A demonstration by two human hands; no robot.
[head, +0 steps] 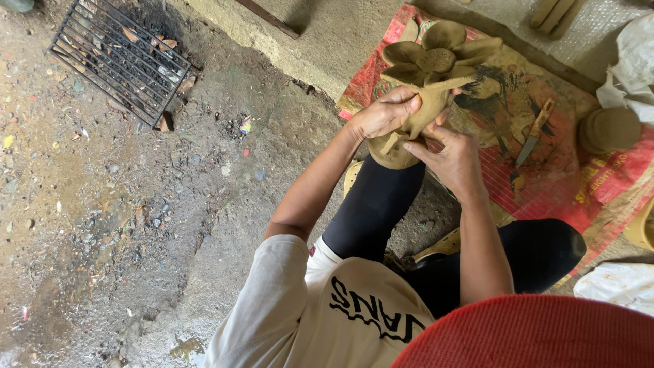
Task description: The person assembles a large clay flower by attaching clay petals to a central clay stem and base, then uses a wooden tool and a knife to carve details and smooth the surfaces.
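Head view is looking straight down on a seated person, and both hands are working a clay flower (pixel 436 58) over a red printed mat (pixel 545 184). Left hand (pixel 385 114) is wrapping around the left side of the clay stem (pixel 426 112), fingers curled and closed on it, thumb pressing along the top. Right hand (pixel 453 153) is coming in from the near side, fingers spread and partly open, fingertips touching the lower stem; how firmly it is gripping, I cannot tell. Petals are fanning out at the far end of the piece, a round centre sitting among them, and the stem's base (pixel 395 153) is resting just above the person's knee. A knife (pixel 530 143) with a wooden handle is lying on the mat to the right, well apart from the hands. A clay lump (pixel 610 129) is sitting further right, near a white cloth (pixel 630 68). Far left, a metal grate (pixel 119 58) is lying on the dirt floor (pixel 136 204). Black leggings and a white shirt are filling the near part of the view.
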